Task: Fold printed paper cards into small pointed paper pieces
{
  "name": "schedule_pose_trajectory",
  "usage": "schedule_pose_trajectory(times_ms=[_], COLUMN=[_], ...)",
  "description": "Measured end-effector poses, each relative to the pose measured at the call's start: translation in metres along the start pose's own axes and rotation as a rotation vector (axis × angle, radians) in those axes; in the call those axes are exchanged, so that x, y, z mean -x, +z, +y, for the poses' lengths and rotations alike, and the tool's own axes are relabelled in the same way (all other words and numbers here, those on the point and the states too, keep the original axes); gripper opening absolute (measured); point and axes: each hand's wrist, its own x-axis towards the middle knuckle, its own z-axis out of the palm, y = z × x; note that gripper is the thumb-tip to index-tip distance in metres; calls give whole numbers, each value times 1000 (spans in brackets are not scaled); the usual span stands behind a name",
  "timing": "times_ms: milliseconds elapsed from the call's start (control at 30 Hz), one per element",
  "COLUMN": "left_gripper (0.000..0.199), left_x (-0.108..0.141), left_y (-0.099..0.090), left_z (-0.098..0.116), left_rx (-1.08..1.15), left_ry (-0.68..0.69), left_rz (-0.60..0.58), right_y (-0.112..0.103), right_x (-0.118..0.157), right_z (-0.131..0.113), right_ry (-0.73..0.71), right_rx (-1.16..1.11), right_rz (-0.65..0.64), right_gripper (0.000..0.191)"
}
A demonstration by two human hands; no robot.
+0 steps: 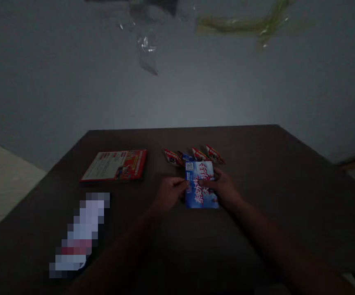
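Observation:
A blue printed leaflet (200, 196) with large white-and-red characters and a QR code in its upper left corner is held above the table. My left hand (171, 190) pinches its left edge. On the right side, my right hand (225, 186) grips it with the thumb lying over the printed face. Just beyond the leaflet stand several small red folded paper pieces (215, 154), tilted and pointed at the top. Something blue lies among them, partly hidden by the leaflet.
To the left lies a stack of red-and-white printed sheets (112, 166). Nearer to me is a phone-like device (80, 233) with a pixelated screen. The dark table (257, 143) meets a wall (177, 94) bearing strips of tape (233, 24).

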Motion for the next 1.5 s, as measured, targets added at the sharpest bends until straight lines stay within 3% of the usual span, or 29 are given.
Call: schedule_pose_trajectory(times_ms=[533, 1167, 1500], left_gripper=[26, 27, 28], left_x=[-6, -7, -8], left_y=[10, 10, 10], left_z=[-2, -4, -3], left_rx=[16, -9, 28], left_ry=[-24, -43, -72], left_rz=[14, 50, 65], right_y=[-9, -12, -15], right_x=[-3, -5, -5], right_z=[-1, 5, 2], right_ry=[-7, -46, -26], right_rx=[-37, -25, -68], right_rz=[4, -56, -20], right_gripper=[58, 54, 62])
